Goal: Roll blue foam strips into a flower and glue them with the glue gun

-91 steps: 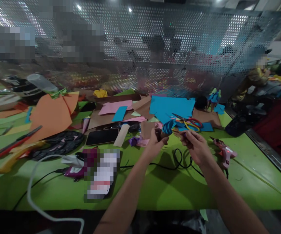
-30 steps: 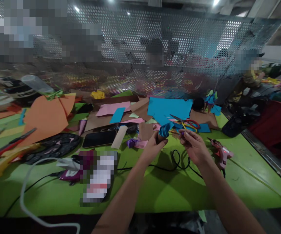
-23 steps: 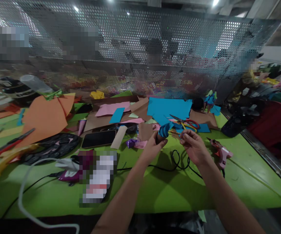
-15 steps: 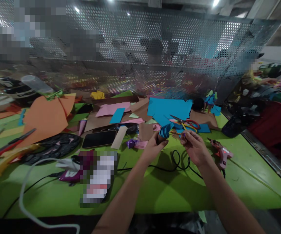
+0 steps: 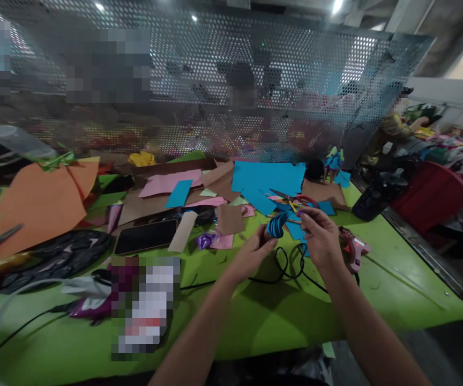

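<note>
My left hand (image 5: 251, 253) is closed around a small brown paper piece with blue paper strips (image 5: 277, 225) wrapped about its upper end. To its right, my right hand (image 5: 320, 234) pinches something small and purple (image 5: 299, 213), partly hidden by the fingertips. A narrow gap separates the pinched bit from the blue-striped piece. Just beyond the hands lie scissors (image 5: 308, 201) with red and yellow handles, among blue paper scraps. A pink glue gun (image 5: 355, 250), its small red light lit, rests right of my right hand.
On the green table (image 5: 279, 321) a black cable (image 5: 199, 284) runs beneath my hands. Blue paper (image 5: 269, 178), a phone (image 5: 146, 237), orange paper (image 5: 42, 201) and a purple power strip (image 5: 90, 305) lie around. A perforated metal screen (image 5: 215, 107) stands behind; another person works far right.
The view has turned right, so the table things sit further left. My right hand has risen a little relative to the blue-striped piece. Both hands keep their hold.
</note>
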The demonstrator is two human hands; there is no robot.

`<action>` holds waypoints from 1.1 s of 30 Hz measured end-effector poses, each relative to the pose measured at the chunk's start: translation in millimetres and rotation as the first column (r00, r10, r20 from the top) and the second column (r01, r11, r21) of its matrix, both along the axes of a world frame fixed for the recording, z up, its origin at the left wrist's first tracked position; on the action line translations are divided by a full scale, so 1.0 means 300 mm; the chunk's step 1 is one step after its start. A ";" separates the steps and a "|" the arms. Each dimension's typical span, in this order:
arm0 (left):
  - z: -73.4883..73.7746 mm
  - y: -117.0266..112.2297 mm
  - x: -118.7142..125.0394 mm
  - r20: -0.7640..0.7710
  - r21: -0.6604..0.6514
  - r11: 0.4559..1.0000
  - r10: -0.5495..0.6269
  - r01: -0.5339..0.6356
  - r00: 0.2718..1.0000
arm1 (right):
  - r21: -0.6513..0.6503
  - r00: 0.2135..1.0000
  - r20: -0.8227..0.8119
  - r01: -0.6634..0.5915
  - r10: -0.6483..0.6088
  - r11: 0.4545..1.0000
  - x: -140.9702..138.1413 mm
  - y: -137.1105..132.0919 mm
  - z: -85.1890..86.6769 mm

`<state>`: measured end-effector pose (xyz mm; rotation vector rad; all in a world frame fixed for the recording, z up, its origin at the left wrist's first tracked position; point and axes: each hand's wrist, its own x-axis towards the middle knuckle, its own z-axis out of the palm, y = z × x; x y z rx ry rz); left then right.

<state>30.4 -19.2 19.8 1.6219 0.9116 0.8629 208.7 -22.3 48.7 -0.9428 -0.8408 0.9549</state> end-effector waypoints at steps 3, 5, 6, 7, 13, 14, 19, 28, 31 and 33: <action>0.006 -0.006 0.004 -0.044 0.002 1.000 -0.009 0.009 0.999 | -0.007 0.999 -0.049 -0.009 0.009 1.000 0.006 0.007 -0.009; 0.010 -0.010 0.005 -0.059 0.012 1.000 -0.015 0.016 0.998 | -0.015 0.997 -0.072 -0.023 0.022 1.000 0.007 0.010 -0.012; 0.011 -0.012 0.006 -0.060 0.017 1.000 -0.018 0.019 0.998 | -0.019 0.996 -0.083 -0.030 0.028 0.999 0.007 0.010 -0.013; 0.012 -0.013 0.006 -0.056 0.024 0.999 -0.020 0.022 0.998 | -0.022 0.995 -0.094 -0.036 0.034 0.999 0.006 0.010 -0.013; 0.008 -0.015 0.011 -0.020 0.035 0.999 -0.033 0.034 0.999 | -0.050 0.993 -0.109 -0.049 0.043 0.998 -0.002 0.002 -0.002; 0.006 -0.015 0.011 -0.015 0.032 0.999 -0.030 0.030 0.999 | -0.053 0.994 -0.105 -0.049 0.043 0.997 -0.002 0.001 -0.002; 0.004 -0.013 0.011 -0.018 0.030 0.999 -0.032 0.032 0.999 | -0.056 0.993 -0.106 -0.056 0.050 0.997 -0.002 0.002 -0.006; 0.004 -0.013 0.012 -0.022 0.033 0.998 -0.055 0.056 0.998 | -0.041 0.991 -0.114 -0.078 0.073 0.996 -0.011 -0.001 -0.001; 0.005 -0.014 0.014 -0.002 0.017 0.998 -0.058 0.058 0.998 | -0.050 0.995 -0.086 -0.064 0.059 0.997 -0.013 -0.002 -0.005; 0.007 -0.017 0.014 0.015 0.002 0.998 -0.060 0.060 0.998 | -0.048 0.994 -0.093 -0.065 0.060 0.997 -0.016 -0.002 -0.007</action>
